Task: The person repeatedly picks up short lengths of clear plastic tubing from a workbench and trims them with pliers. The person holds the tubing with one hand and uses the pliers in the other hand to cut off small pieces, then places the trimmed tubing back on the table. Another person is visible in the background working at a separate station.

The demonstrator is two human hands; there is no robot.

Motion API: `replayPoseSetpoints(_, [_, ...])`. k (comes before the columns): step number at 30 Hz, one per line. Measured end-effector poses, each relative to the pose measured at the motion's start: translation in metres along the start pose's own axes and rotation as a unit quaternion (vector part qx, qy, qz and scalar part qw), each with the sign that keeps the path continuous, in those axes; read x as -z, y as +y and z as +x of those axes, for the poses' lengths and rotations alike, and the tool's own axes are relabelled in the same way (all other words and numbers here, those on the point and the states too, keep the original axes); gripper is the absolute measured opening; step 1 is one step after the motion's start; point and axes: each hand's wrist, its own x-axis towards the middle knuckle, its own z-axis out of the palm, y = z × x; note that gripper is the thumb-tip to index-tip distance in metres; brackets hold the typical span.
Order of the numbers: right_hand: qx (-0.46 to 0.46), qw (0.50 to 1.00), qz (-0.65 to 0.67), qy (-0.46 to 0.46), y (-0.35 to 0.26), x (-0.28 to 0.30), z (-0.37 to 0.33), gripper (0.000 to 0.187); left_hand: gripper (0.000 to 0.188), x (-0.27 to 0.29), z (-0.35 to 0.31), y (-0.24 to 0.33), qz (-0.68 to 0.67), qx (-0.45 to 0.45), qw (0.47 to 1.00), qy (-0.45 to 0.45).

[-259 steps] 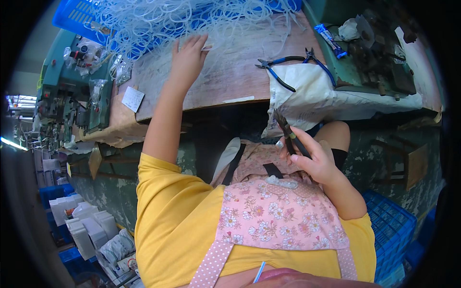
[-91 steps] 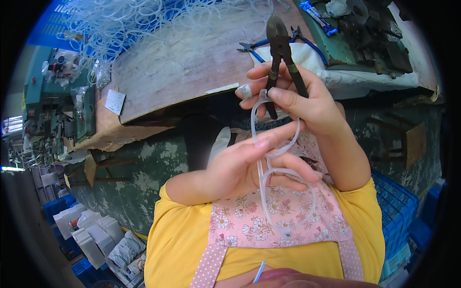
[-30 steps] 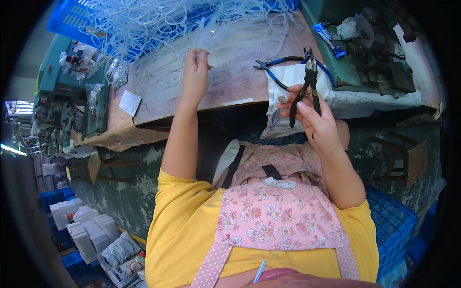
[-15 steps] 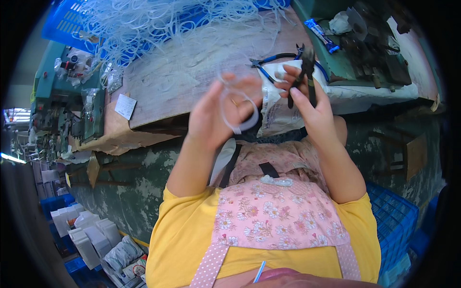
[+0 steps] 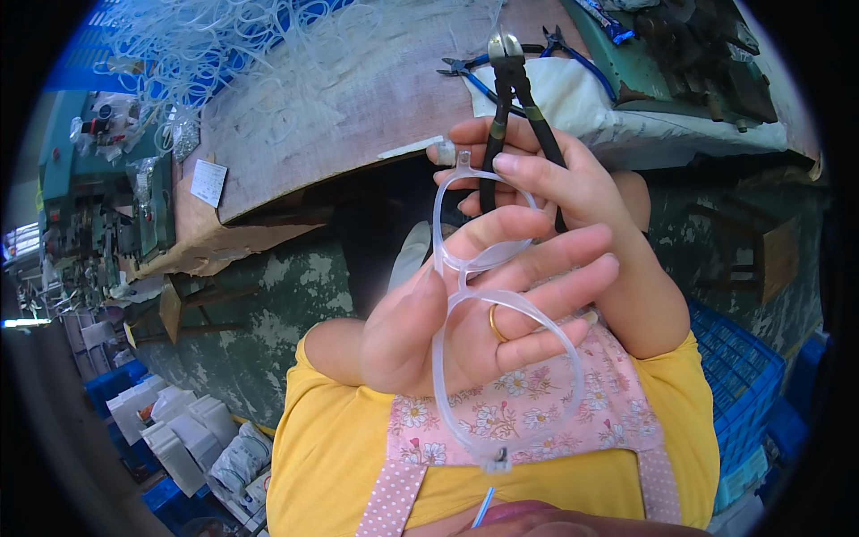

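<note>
My left hand (image 5: 447, 336) is palm up with its fingers stretched, a gold ring on one finger. It holds a translucent plastic piece of two joined loops (image 5: 441, 376); one loop lies across the palm and fingers, the other reaches toward my right fingertips. Small stubs stick out at the piece's two ends. My right hand (image 5: 573, 179) is closed loosely around the dark handles of cutting pliers (image 5: 510, 85), whose jaws point away from me. Part of the right hand is hidden behind the left fingers.
Many translucent loops (image 5: 215, 54) are heaped at the far left of the worktable (image 5: 295, 152). Blue-handled cutters (image 5: 591, 76) lie by a white sack (image 5: 546, 89). Machines (image 5: 125, 179) stand at both sides. A blue crate (image 5: 729, 367) sits at right, white boxes (image 5: 174, 447) at lower left.
My left hand has come nearer and to the right with the plastic loops, now over the right wrist's side. The pliers have turned jaws-away and shifted left.
</note>
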Motion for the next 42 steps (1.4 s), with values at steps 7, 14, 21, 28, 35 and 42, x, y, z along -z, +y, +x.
replayPoseSetpoints(7, [-0.018, 1.000, -0.006, 0.009, -0.004, -0.009, -0.004, 0.039, 0.074, 0.005, -0.002, -0.007, -0.037, -0.020, 0.997, -0.069])
replayPoseSetpoints(14, [-0.052, 0.999, 0.011, 0.004, -0.005, -0.009, -0.005, 0.042, 0.075, 0.009, -0.003, -0.006, -0.007, -0.024, 0.997, -0.067])
replayPoseSetpoints(21, [-0.026, 0.999, 0.026, 0.003, 0.005, -0.003, -0.001, 0.039, 0.073, 0.008, -0.004, -0.004, 0.063, -0.030, 0.997, 0.032])
replayPoseSetpoints(28, [0.013, 0.992, -0.003, 0.129, 0.017, 0.008, 0.002, 0.042, 0.051, 0.034, 0.010, 0.009, 0.362, -0.442, 0.818, 0.076])
replayPoseSetpoints(35, [-0.033, 0.998, 0.009, -0.043, 0.024, -0.008, -0.019, 0.034, 0.042, 0.048, 0.019, 0.026, 0.775, -0.579, 0.253, -0.020])
replayPoseSetpoints(42, [-0.048, 0.998, 0.014, -0.031, 0.021, -0.014, -0.017, 0.032, 0.034, 0.040, 0.020, 0.005, 0.787, -0.572, 0.226, 0.043])
